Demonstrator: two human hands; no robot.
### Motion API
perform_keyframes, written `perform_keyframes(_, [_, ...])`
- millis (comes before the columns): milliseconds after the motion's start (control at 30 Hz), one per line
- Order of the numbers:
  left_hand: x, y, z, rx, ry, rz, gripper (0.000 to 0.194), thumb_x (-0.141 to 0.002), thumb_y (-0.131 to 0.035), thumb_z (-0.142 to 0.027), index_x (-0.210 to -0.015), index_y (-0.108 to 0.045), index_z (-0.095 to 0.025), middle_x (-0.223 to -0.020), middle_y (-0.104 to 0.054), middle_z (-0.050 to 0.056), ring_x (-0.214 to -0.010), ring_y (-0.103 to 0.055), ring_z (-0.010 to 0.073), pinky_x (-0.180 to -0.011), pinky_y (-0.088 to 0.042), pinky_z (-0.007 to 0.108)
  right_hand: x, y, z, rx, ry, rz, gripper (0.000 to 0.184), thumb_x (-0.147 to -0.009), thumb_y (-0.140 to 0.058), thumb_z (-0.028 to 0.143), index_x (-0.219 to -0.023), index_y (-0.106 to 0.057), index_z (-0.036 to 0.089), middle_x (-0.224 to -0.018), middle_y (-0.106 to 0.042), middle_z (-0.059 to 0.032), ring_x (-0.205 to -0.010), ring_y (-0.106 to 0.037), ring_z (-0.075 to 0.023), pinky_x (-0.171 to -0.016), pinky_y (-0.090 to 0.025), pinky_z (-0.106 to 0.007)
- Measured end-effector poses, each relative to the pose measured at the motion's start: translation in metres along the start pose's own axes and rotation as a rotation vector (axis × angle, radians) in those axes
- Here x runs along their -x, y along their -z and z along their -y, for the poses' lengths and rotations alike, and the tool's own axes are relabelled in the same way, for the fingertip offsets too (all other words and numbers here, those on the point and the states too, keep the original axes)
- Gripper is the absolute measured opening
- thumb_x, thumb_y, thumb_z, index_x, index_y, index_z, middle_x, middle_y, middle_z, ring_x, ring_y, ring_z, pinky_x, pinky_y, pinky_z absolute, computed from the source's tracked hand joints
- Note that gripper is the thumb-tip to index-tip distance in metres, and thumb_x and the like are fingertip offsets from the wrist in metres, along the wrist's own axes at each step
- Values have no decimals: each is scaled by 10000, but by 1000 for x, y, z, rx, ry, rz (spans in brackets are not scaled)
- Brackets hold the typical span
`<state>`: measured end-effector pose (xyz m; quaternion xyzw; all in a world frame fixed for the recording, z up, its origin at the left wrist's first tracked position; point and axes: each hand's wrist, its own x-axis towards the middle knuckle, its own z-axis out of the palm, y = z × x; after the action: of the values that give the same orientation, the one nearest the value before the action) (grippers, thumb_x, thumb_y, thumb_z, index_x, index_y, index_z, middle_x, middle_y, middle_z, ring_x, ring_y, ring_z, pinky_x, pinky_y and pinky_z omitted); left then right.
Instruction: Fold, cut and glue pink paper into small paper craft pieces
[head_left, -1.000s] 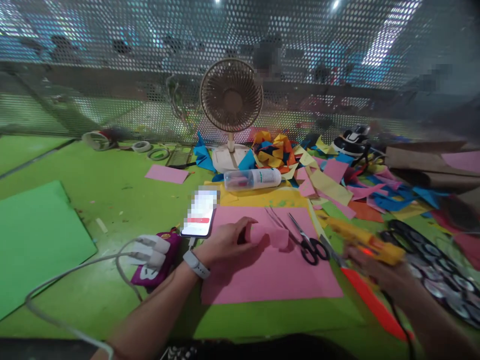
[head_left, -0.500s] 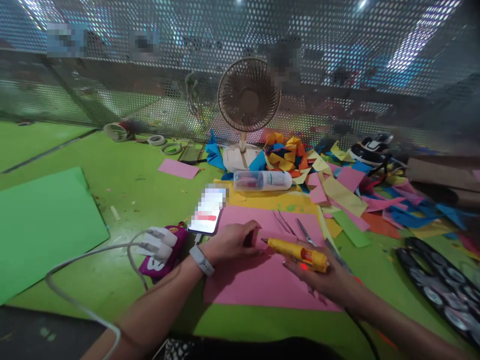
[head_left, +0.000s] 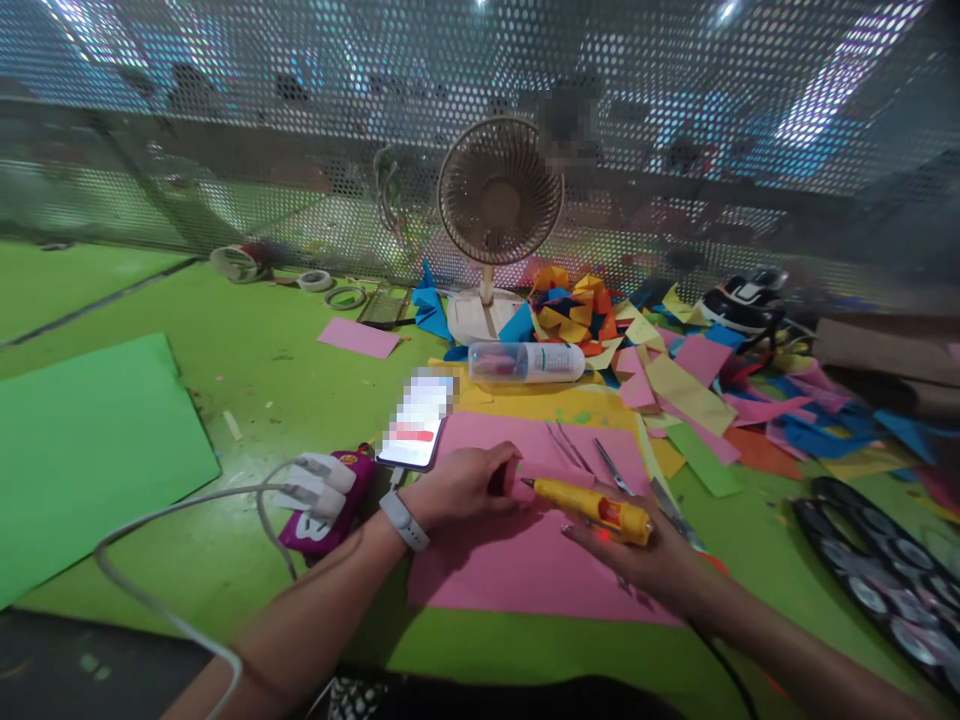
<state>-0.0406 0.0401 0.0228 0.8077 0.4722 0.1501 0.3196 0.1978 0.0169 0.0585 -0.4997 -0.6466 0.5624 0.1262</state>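
Note:
My left hand [head_left: 461, 485] is curled on a large pink paper sheet [head_left: 525, 560], pinching a small rolled pink paper piece [head_left: 511, 474] that is mostly hidden by my fingers. My right hand [head_left: 645, 555] grips a yellow glue gun [head_left: 592, 503] whose nozzle points left and almost touches the rolled piece. Scissors [head_left: 611, 468] and tweezers [head_left: 564, 445] lie on the sheet just behind the gun.
A phone [head_left: 416, 422], a purple power bank [head_left: 330, 500] with white plugs and cable, a bottle [head_left: 526, 362] lying flat, a desk fan [head_left: 499, 205], piles of coloured paper scraps [head_left: 697, 390], a green sheet [head_left: 82, 450], tape rolls [head_left: 315, 280] and a black tray [head_left: 885, 570] surround the work area.
My right hand brought the glue gun from the right side over to the rolled pink piece. My left hand stayed on the piece; the view shifted slightly.

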Motion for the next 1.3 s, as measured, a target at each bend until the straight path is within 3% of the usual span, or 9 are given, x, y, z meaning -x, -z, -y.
perform_keyframes(1067, [0,-1,1,-63,0,-6,314,-781,-598,-470,-928,-471,-223,-715,-594,-12,-620,-548,158,-526,-310,233,1,-1,2,28,-17,52,369,-802,-561,512,-993,-517,199,-511,-415,81,-371,-401,-73,-341,-340,-186])
perform_keyframes(1167, [0,-3,0,-57,-7,-19,300,-783,-599,-461,-910,-467,-223,-707,-592,-19,-611,-543,151,-523,-307,230,1,-3,-4,144,100,-16,316,-820,-535,505,-934,-531,210,-546,-449,60,-420,-434,-92,-386,-350,-207])
perform_keyframes(1300, [0,-3,-2,-47,11,-25,339,-780,-582,-521,-863,-465,-215,-675,-581,-24,-560,-514,132,-499,-292,229,-1,-6,-16,530,404,-180,261,-855,-504,460,-794,-500,206,-642,-528,8,-563,-509,-134,-529,-379,-254])
